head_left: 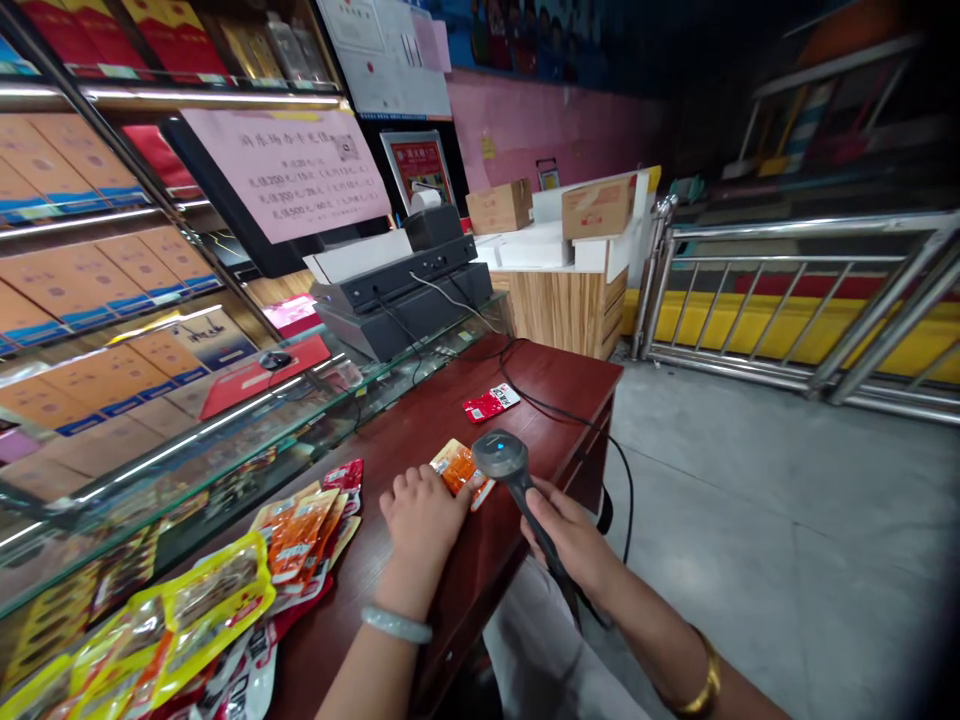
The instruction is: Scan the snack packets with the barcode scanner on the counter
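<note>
- The right hand [574, 540] is gripping the handle of a barcode scanner [501, 457], fingers closed fully around it, forearm coming in from the lower right off the desk's right edge.
- The scanner head is tilting down and leftward, hanging just over the orange snack packet [455, 466], which is lying flat near the right edge of the red-brown desk [450, 420].
- The left hand [424, 515] is resting palm down on the desk, fingers spread and pressing the packet's near end; it is holding nothing closed in its grasp.
- The packet's long axis is running away from the left hand toward the far right corner.
- To the left, a heap of snack packets [300, 535] is lying along the glass counter.
- Farther on, a red packet [491, 402] is lying beside the scanner's cable.
</note>
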